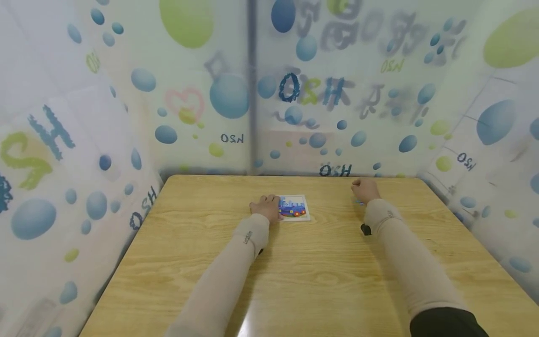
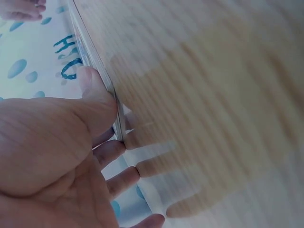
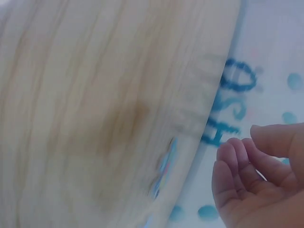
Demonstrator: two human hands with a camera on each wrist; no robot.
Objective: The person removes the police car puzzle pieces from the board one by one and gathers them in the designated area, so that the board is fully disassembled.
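Observation:
A small square picture puzzle (image 1: 293,208) with a pale frame and a blue vehicle picture lies on the wooden table. My left hand (image 1: 267,207) holds its left end. In the left wrist view, the thumb (image 2: 92,92) lies against the near edge of the puzzle, while the other fingers (image 2: 123,182) bend down to the tabletop around the corner. Farther right, my right hand (image 1: 365,190) hovers with loosely bent fingers over small colourful flat pieces (image 3: 165,168). No object shows between its thumb and fingertips (image 3: 229,152).
The wooden table (image 1: 311,271) reaches back to a curtain (image 1: 269,117) printed with blue and green dots and letters, which also hangs along both sides. A dark wrist device (image 1: 366,230) sits under the right cuff.

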